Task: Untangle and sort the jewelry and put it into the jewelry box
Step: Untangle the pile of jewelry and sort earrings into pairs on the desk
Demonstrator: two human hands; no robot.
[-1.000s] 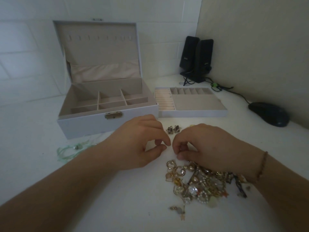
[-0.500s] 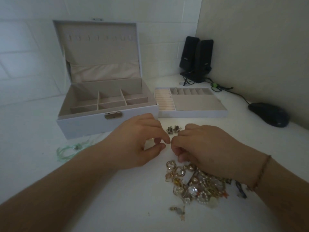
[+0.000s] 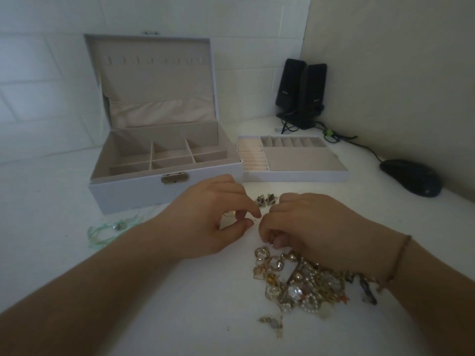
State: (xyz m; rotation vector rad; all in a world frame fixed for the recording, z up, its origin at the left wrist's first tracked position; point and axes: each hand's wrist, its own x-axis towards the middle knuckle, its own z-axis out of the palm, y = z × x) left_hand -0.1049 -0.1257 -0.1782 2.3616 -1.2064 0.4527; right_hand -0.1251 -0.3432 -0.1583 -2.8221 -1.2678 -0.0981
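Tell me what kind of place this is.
Probably a computer desk in a home or office corner: a white desk set against the walls, a pair of black speakers with cables, and a black mouse beside the open jewelry box.

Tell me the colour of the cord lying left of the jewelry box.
Pale mint green cord, seen in the head view, the only one.

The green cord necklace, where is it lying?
The green cord necklace lies on the table's left side, just before the open jewelry box's front left corner, beside the left forearm.
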